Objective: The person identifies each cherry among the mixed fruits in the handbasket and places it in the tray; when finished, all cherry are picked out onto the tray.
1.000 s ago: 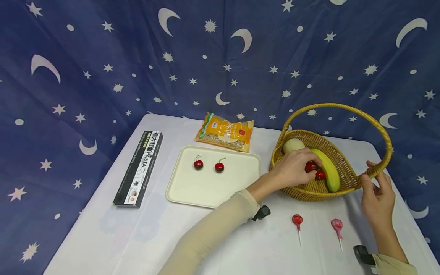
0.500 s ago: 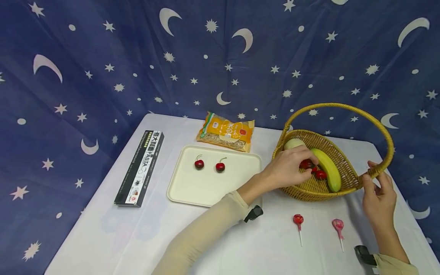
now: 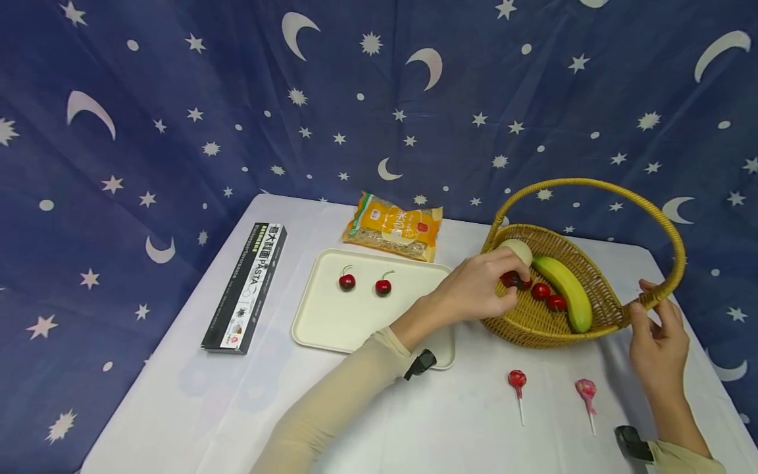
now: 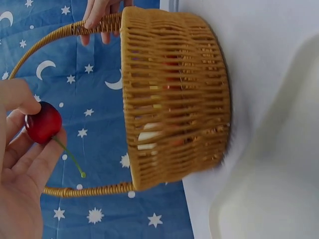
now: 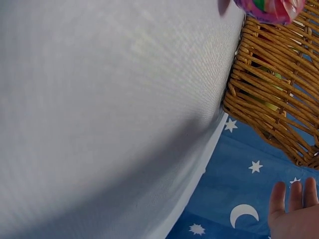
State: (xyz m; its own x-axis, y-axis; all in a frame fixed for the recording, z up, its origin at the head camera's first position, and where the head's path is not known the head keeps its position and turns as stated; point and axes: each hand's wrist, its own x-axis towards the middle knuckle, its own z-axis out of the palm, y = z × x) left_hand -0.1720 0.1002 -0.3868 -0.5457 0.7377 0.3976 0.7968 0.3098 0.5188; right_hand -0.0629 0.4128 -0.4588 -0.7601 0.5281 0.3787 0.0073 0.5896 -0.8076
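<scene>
My left hand (image 3: 482,286) pinches a dark red cherry (image 4: 45,123) with a green stem, over the left rim of the wicker basket (image 3: 535,336). At the basket's right end my right hand (image 3: 660,345) grips the foot of the tall arched handle (image 3: 592,183). Inside the basket lie a yellow-green banana (image 3: 567,289), a pale round thing (image 3: 518,251) and red cherries (image 3: 556,303). Two more cherries, a left one (image 3: 347,282) and a right one (image 3: 383,288), rest on a cream tray (image 3: 331,329).
A red lollipop (image 3: 517,380) and a pink lollipop (image 3: 586,388) lie in front of the basket. Behind the tray is an orange grain bag (image 3: 393,227). A black-and-white pasta box (image 3: 244,289) lies at left. A blue star-patterned cloth (image 3: 331,79) hangs behind the table.
My left hand has drawn back leftward inside the basket toward its left rim with the cherry, uncovering more of the red cherries. The right hand keeps its grip on the handle.
</scene>
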